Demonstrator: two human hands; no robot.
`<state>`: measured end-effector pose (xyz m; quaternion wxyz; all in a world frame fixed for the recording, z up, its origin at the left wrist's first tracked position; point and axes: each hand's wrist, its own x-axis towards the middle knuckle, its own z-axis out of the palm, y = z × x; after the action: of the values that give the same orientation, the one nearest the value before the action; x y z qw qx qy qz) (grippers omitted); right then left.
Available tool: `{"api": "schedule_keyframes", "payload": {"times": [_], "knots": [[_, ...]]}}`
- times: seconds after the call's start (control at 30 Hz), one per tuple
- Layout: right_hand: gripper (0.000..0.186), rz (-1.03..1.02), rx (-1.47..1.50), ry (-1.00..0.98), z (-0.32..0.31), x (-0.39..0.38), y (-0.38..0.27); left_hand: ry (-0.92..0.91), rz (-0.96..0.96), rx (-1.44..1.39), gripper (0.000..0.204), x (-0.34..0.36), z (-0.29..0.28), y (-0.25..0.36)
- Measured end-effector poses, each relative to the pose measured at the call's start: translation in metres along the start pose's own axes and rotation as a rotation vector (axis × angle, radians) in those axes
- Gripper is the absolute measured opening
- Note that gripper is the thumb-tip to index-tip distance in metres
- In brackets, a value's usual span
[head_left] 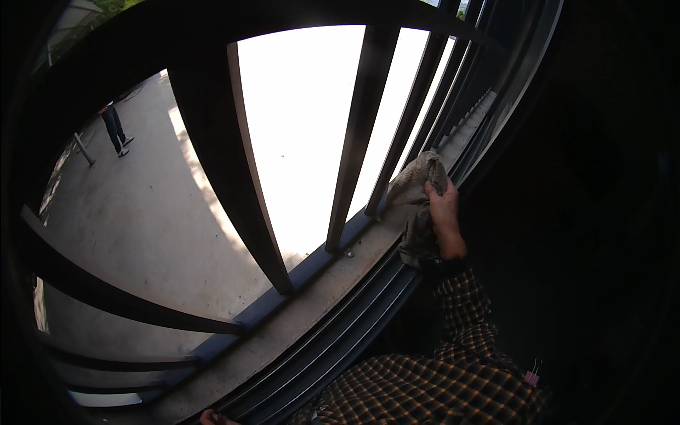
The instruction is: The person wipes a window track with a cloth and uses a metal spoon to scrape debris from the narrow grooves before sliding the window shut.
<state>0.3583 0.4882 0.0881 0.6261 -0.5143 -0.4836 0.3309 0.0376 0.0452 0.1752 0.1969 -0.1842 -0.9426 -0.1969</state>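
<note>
My right hand (pixel 443 209) is closed on a grey-brown cloth (pixel 414 185), which bunches over the thumb and hangs down beside the wrist. The cloth lies against the concrete sill (pixel 354 258) and the foot of the dark railing bars. Part of it drapes over the grooved metal window track (pixel 333 333). At the lower edge only a small piece of my left hand (pixel 216 418) shows, close to the near end of the track; its fingers are mostly cut off. A dark plaid sleeve covers my right forearm.
Dark upright bars (pixel 227 170) rise from a blue-grey bottom rail (pixel 265 303) along the sill. A small bit of debris (pixel 350 253) lies on the sill. Beyond the bars, a person (pixel 115 129) stands on sunlit paving (pixel 156 212). A pink binder clip (pixel 532 375) hangs near my shirt.
</note>
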Motion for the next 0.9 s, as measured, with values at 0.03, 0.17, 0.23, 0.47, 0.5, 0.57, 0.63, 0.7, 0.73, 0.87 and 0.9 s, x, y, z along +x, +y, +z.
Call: {"api": "schedule_keyframes", "payload": {"times": [0.03, 0.17, 0.23, 0.47, 0.5, 0.57, 0.63, 0.7, 0.73, 0.87, 0.9], "knots": [[0.04, -0.032, -0.081, -0.008, -0.001, -0.002, -0.01, 0.005, 0.0, -0.006, 0.012, 0.002, -0.001, 0.001], [0.049, -0.212, -0.6, -0.192, 0.018, -0.007, 0.004, 0.006, -0.001, -0.039, 0.011, 0.008, -0.004, 0.002], [0.045, -0.277, -0.624, -0.345, 0.04, -0.004, 0.016, 0.002, 0.014, -0.043, 0.011, 0.011, -0.001, 0.005], [0.033, 0.034, -0.383, -0.677, 0.036, 0.027, -0.007, -0.001, 0.005, -0.106, 0.01, 0.005, 0.011, 0.009], [0.034, 0.13, -0.242, -0.654, 0.019, 0.016, -0.023, -0.007, -0.004, -0.122, 0.01, 0.003, 0.009, 0.007], [0.036, 0.151, -0.006, -0.536, -0.018, -0.005, -0.058, -0.031, 0.0, -0.061, 0.01, 0.004, 0.003, 0.01], [0.038, -0.012, 0.048, -0.31, -0.047, -0.025, -0.092, -0.052, 0.001, -0.035, 0.011, 0.008, -0.002, 0.014], [0.041, -0.157, -0.007, -0.032, -0.071, -0.045, -0.128, -0.065, 0.012, -0.075, 0.012, 0.017, 0.002, 0.015], [0.044, -0.212, 0.0, 0.095, -0.08, -0.055, -0.136, -0.064, 0.012, -0.091, 0.013, 0.018, 0.003, 0.014], [0.05, -0.271, 0.11, 0.423, -0.095, -0.084, -0.129, -0.061, -0.012, -0.035, 0.012, 0.014, -0.004, 0.011], [0.05, -0.284, 0.056, 0.409, -0.1, -0.089, -0.125, -0.068, -0.028, -0.036, 0.012, 0.016, -0.003, 0.012]]}}
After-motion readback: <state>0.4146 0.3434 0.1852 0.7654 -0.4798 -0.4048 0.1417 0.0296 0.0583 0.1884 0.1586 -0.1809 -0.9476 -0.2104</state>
